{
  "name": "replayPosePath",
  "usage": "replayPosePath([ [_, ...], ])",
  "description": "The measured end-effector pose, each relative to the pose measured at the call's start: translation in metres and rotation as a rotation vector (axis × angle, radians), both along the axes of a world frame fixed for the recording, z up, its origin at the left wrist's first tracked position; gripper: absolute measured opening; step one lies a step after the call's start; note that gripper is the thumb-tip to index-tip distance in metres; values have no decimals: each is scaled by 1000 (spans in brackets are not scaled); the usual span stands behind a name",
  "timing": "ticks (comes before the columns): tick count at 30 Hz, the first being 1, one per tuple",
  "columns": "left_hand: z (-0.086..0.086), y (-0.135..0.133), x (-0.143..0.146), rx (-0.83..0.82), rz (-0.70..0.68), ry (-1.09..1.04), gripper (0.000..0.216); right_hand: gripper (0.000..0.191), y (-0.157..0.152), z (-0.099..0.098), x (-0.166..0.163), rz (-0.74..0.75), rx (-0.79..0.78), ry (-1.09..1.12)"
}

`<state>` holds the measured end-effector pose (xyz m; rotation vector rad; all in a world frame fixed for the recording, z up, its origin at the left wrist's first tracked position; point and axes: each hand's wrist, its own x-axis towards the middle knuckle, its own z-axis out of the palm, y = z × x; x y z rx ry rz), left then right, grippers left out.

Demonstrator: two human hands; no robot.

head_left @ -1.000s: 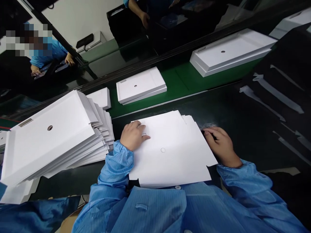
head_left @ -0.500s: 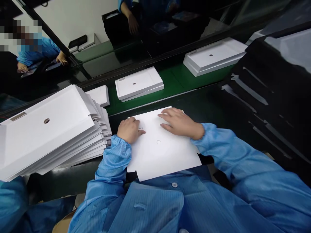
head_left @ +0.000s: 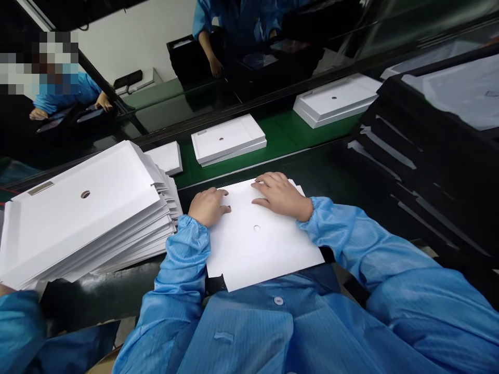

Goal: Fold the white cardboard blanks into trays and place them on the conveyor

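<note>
A flat white cardboard sheet with a round cut mark near its middle lies in front of me, its near edge against my blue coat. My left hand rests on the sheet's far left part, fingers bent and the thumb apart from them. On the far right part, my right hand lies palm down with fingers stretched and the thumb spread. Neither hand grips anything that I can see. To the left stands a tall, uneven stack of white folded cardboard trays, the top one with a round hole.
Beyond the sheet, a green belt carries white trays and more trays. Black stacked trays with pale film rise at the right. A co-worker's sleeve is at lower left; other people sit across the line.
The view has shifted slightly. My right hand has slid a little left over the sheet, and my left fingers have moved slightly. Part of a co-worker's hand now shows at the lower left.
</note>
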<state>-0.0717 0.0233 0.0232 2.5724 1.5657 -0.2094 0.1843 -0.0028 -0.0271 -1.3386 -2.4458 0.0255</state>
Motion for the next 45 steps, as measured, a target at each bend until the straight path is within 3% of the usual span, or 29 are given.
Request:
replayPosePath([
  [5, 3, -1, 0, -11, -54, -7, 32, 38, 4, 16, 12, 75, -73, -59],
  [12, 2, -8, 6, 18, -36, -18, 29, 25, 4, 9, 8, -26, -72, -126],
  [19, -4, 2, -1, -26, 0, -180, 32, 19, 27, 25, 14, -31, -337, -72],
  [23, -9, 9, -4, -91, 33, -242, 33, 27, 36, 28, 16, -33, -457, -62],
  [25, -11, 10, -4, -82, 31, -230, 33, 32, 35, 26, 15, -41, -424, -68],
  [30, -12, 5, -1, 112, -23, -160, 30, 24, 25, 18, 12, 30, -163, -130],
  [34, -7, -1, 2, 147, -52, -104, 26, 25, 18, 15, 14, 48, -25, -155],
  [41, 9, -16, 7, -11, -75, 17, 32, 18, 0, 16, 13, 91, 16, -252],
  [45, 2, -31, 17, 5, -183, 68, 19, 21, -17, 2, 14, 163, 73, -273],
])
